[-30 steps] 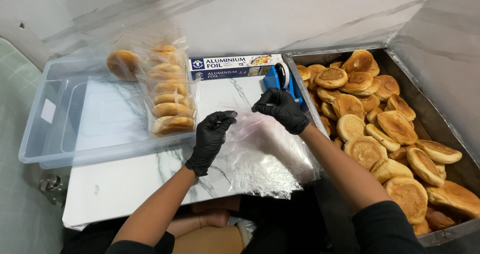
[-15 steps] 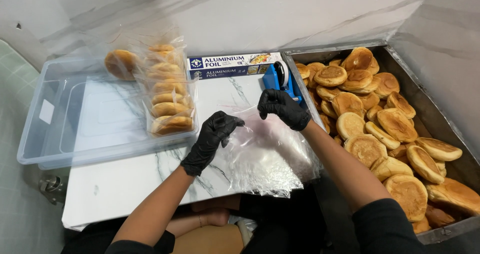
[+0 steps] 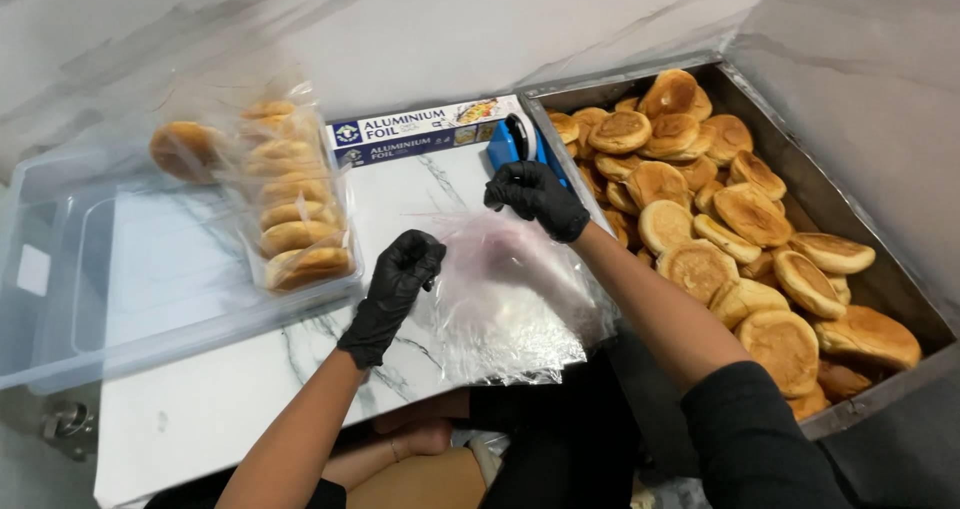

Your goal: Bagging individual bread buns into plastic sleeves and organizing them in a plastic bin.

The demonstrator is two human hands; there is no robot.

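Both black-gloved hands pinch the far edge of a clear plastic bag (image 3: pixel 505 304) that lies on the white marble tabletop (image 3: pixel 200 409), its long axis running near to far with the mouth at the far end. The left hand (image 3: pixel 400 274) has its fingers clenched on the bag's left corner; the right hand (image 3: pixel 535 197) has its fingers closed on the right corner. Just right, a metal tray (image 3: pixel 880 279) holds loose buns (image 3: pixel 700 219). Far left, bagged buns (image 3: pixel 290 209) rest in a clear plastic bin (image 3: pixel 60 299), beside a foil box (image 3: pixel 425 129).
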